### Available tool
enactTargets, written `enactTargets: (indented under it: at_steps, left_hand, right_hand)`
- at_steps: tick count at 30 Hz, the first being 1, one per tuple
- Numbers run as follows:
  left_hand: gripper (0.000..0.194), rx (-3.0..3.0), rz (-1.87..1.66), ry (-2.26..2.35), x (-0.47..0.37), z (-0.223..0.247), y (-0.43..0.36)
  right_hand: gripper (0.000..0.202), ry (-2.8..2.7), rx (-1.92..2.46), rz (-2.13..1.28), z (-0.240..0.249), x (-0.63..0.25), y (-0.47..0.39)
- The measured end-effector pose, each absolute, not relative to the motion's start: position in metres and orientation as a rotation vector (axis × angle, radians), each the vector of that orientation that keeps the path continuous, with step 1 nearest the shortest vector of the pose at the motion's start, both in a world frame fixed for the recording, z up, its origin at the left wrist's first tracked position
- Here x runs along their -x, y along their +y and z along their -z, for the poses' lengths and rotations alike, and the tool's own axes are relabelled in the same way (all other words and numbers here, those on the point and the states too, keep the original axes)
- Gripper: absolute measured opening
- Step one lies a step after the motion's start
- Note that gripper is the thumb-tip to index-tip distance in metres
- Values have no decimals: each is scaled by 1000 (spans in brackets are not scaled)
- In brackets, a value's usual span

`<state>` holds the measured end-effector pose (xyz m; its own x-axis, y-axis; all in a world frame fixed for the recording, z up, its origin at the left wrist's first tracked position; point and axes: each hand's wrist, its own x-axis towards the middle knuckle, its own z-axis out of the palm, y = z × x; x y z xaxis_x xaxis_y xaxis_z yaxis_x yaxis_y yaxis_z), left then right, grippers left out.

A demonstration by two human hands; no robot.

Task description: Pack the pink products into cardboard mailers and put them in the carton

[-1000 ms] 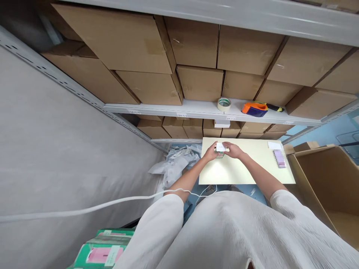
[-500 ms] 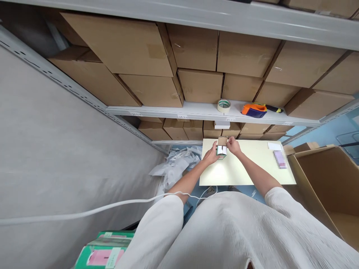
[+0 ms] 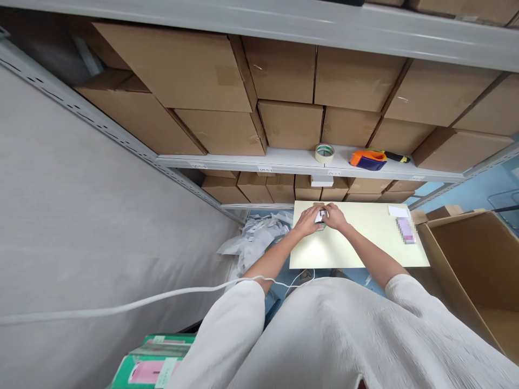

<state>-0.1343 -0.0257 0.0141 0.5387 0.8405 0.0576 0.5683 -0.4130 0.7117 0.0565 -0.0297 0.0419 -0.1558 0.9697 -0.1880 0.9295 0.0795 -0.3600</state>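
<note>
Over the pale yellow board [image 3: 365,246], a small box [image 3: 320,216] with white contents and a green lower side sits between my two hands. My left hand [image 3: 307,222] is closed around its left side, fingers reaching over the top. From the right, my right hand [image 3: 334,217] has its fingers bent onto the upper right edge of the box. Part of the brown flap shows behind the fingers; most of the box is covered by my hands.
Cardboard boxes [image 3: 290,123] fill the shelves ahead. A tape roll [image 3: 324,153] and an orange-and-blue tool [image 3: 368,159] lie on the shelf edge. Crumpled white sheets [image 3: 259,237] are left of the board, a large open carton [image 3: 474,259] right. A white cable [image 3: 121,309] crosses at left.
Both hands have moved in over the top of the small box. The brown flap that stood up behind it is now mostly covered by my fingers.
</note>
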Motion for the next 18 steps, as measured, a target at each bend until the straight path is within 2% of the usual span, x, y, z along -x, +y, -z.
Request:
enactTargets:
  at_steps: [4, 9, 14, 18]
  left_hand:
    - [84, -2199, -523, 1103, 133, -16, -24]
    - [76, -2238, -492, 1113, 131, -12, -21]
    - [82, -2237, -466, 1140, 132, -11, -19]
    - [61, -2234, -442, 1139, 134, -12, -19]
  right_hand:
    - [50, -2306, 1999, -577, -49, -55, -32]
    - [49, -2288, 2007, -575, -52, -54, -31]
    - [55, -2173, 1938, -676, -48, -65, -27]
    - [48, -2156, 1876, -587, -38, -75, -28]
